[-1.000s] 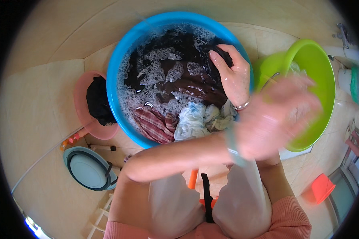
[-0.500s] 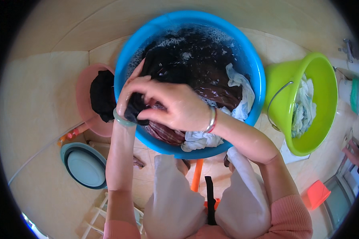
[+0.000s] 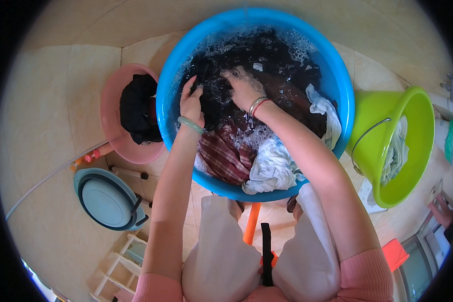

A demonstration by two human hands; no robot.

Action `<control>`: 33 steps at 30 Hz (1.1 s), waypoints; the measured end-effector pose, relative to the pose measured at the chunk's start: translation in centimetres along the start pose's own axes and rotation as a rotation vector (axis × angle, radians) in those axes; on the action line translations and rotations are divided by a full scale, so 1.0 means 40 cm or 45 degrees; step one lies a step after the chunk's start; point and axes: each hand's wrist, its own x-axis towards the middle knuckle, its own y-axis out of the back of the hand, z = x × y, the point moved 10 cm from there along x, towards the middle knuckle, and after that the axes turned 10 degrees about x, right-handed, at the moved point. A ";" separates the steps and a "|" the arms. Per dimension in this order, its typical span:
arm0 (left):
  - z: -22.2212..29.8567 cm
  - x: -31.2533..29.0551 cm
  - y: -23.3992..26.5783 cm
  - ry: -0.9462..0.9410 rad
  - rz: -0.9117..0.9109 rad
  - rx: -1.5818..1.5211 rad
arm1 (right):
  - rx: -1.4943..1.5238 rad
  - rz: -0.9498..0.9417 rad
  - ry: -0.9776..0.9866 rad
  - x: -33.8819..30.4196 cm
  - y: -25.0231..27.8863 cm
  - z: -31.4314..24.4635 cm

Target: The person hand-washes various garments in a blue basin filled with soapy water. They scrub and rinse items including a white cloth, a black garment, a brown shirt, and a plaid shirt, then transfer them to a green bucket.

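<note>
A large blue basin (image 3: 343, 95) holds sudsy, dark water and soaking laundry. My left hand (image 3: 191, 103), with a green bangle at its wrist, is closed on a black cloth (image 3: 211, 103) at the basin's left. Close by on the right, my right hand (image 3: 244, 92) dips into the water over the dark laundry; its fingers are partly under water and blurred, so their grip is unclear. Below the hands lie a maroon plaid cloth (image 3: 226, 157) and a white cloth (image 3: 269, 166). A pale blue-white cloth (image 3: 323, 108) hugs the right inner wall.
Left of the basin stands a pink basin (image 3: 110, 118) with a black garment (image 3: 136, 108). Grey-blue basins (image 3: 105, 204) lie nearer. A tilted lime-green bucket (image 3: 367, 113) with pale laundry (image 3: 395, 153) stands right. At the far right edge another person's hand (image 3: 442, 211) shows.
Both hands have gone from above the basin's left side down into the water. They were together around a black cloth and are now apart, the right one farther right.
</note>
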 end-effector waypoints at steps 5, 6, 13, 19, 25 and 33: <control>0.009 -0.051 -0.040 0.089 -0.004 -0.049 | 0.432 0.238 -0.264 -0.013 0.109 0.070; 0.013 -0.058 -0.072 0.134 -0.126 -0.153 | 0.540 0.358 -0.135 -0.046 0.151 0.023; 0.089 -0.114 -0.243 0.039 -0.737 -0.470 | 0.797 0.033 0.612 -0.233 0.231 -0.431; 0.122 -0.186 -0.399 0.334 -1.487 -0.986 | 0.284 0.244 0.794 -0.242 0.211 -0.456; 0.025 -0.179 -0.332 0.361 -0.814 -1.116 | 0.268 0.558 0.808 -0.173 0.273 -0.387; 0.103 -0.162 -0.170 0.043 -0.179 -0.199 | 0.432 0.790 0.033 -0.091 0.382 0.086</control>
